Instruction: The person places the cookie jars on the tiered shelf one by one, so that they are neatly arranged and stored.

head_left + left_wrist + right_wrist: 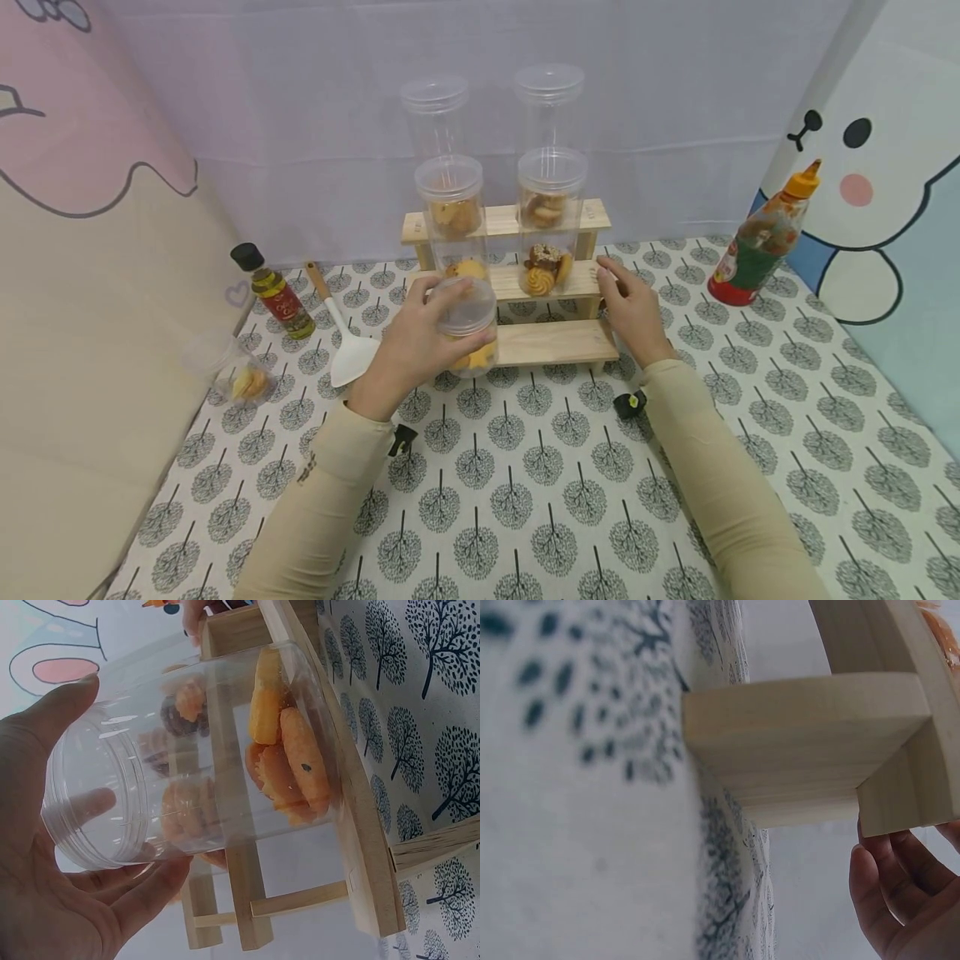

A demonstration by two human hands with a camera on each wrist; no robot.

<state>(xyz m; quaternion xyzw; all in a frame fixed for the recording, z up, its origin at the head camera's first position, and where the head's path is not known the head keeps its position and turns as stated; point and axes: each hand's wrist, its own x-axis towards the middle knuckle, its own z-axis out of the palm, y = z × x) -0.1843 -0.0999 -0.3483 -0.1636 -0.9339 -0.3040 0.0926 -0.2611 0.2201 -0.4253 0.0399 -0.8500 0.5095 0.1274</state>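
My left hand [427, 337] grips a clear lidded jar [225, 750] around its upper part. Yellow and orange cookies [289, 750] lie at the bottom of this jar. It stands at the left end of the lowest step of a wooden tiered stand [555, 342]; whether its base bears fully on the plank I cannot tell. At the stand's right side, my right hand [633, 312] holds the end of the middle step, fingers [911, 877] bent against the wood. Two jars of cookies [453, 208] [551, 225] stand on the middle step, with two more jars [437, 125] [550, 117] behind them.
Left of the stand are an oil bottle [281, 300], a white spatula [352, 354] and a clear jar of cookies [247, 379] lying tilted. A red sauce bottle [757, 246] stands at the right. A tree-patterned cloth [510, 467] covers the table; fabric walls surround it.
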